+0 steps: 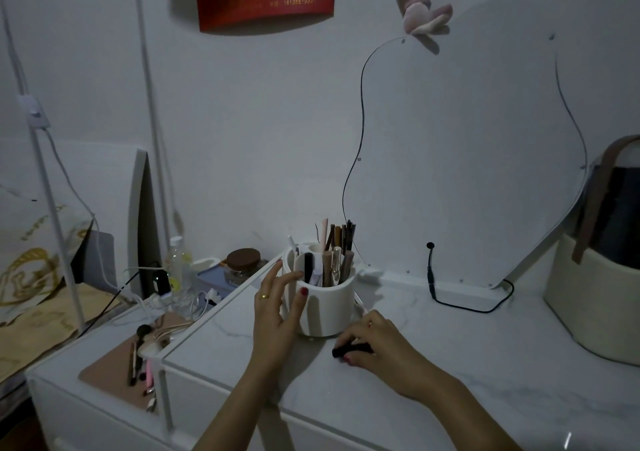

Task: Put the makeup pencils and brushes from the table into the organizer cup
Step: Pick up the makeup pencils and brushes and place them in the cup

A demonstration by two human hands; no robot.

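A white organizer cup (329, 307) stands on the white marble table (433, 364), with several pencils and brushes (337, 249) upright in it. My left hand (277, 307) rests against the cup's left side, fingers spread around its wall. To the cup's right, my right hand (375, 338) lies low on the table with its fingers closed on a short black makeup stick (351, 349) lying flat. A thin pale pencil (360, 304) pokes out on the table behind the cup's right side.
A pink mat (114, 374) on the lower left cabinet carries several brushes and pencils (138, 357). A bottle (177, 263), a brown-lidded jar (244, 263) and cables sit behind it. A curvy mirror (467, 156) leans on the wall, with a black cable (460, 307) below. A cream basket (595, 298) stands right.
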